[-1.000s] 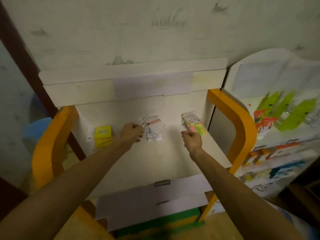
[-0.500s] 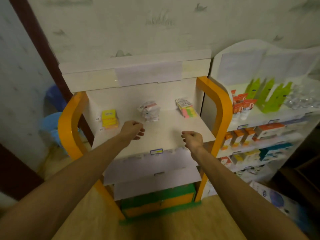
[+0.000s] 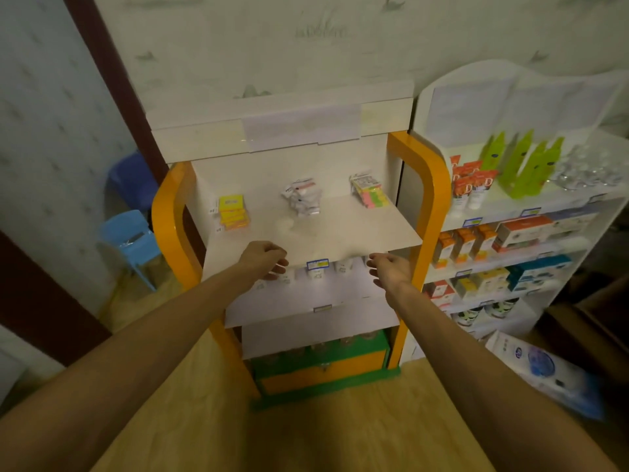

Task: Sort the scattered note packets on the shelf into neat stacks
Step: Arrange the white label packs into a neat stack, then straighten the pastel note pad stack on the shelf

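— Pale wallpaper sits behind an orange-framed shelf [image 3: 340, 229] at frame centre. Where are the note packets?

— Three groups along the back of its top board: a yellow stack [image 3: 232, 212] at left, a clear-wrapped heap [image 3: 303, 197] in the middle, a pink-and-green stack [image 3: 369, 192] at right, well apart from each other.

— And the hands?

— Both hover at the board's front edge, holding nothing. The left hand [image 3: 263, 260] has loosely curled fingers; the right hand [image 3: 389, 270] is relaxed, fingers slightly spread.

— Around that?

— A white rack [image 3: 510, 253] with boxes, tubes and green bottles [image 3: 520, 165] fills the right of the frame; a blue chair [image 3: 131, 240] stands at left on the wooden floor [image 3: 306, 430].
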